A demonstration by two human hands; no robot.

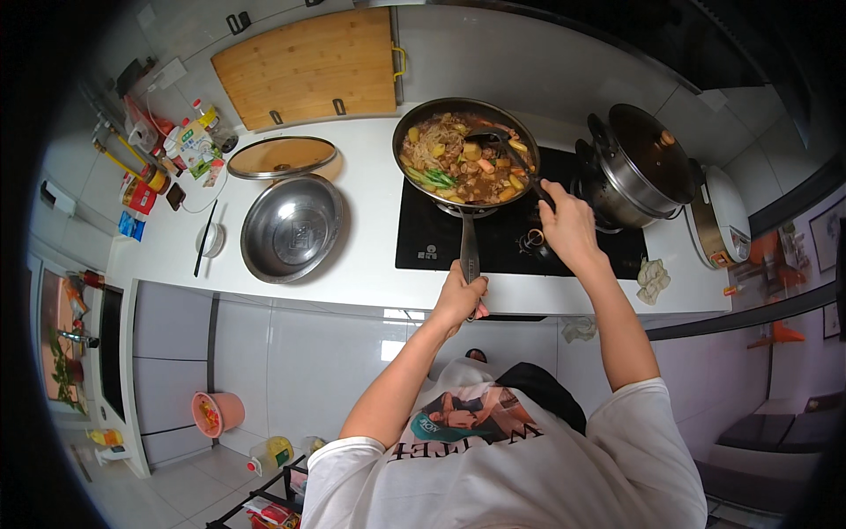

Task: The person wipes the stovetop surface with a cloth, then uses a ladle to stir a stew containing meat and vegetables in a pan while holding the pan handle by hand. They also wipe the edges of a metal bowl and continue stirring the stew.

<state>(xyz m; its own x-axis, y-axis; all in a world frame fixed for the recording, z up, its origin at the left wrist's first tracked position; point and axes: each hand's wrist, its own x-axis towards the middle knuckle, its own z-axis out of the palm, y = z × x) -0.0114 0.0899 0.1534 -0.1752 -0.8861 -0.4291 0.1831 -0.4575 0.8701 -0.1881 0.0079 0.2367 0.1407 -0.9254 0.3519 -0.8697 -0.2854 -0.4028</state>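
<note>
A deep frying pan (467, 155) full of stew, with noodles, potato chunks, carrot and green leaves in brown sauce, stands on the left burner of a black gas hob (423, 238). My left hand (461, 294) is closed around the pan's long handle (469, 241). In my right hand (570, 221) is the dark handle of a black ladle (489, 134); its head rests in the food near the pan's upper right side.
A steamer pot with a glass lid (651, 155) stands right of the pan, beside a rice cooker (724, 211). Leftward on the counter are a metal basin (291, 228), a glass lid (284, 157), and a small bowl (211, 240) with chopsticks. A crumpled cloth (653, 281) lies near the front edge.
</note>
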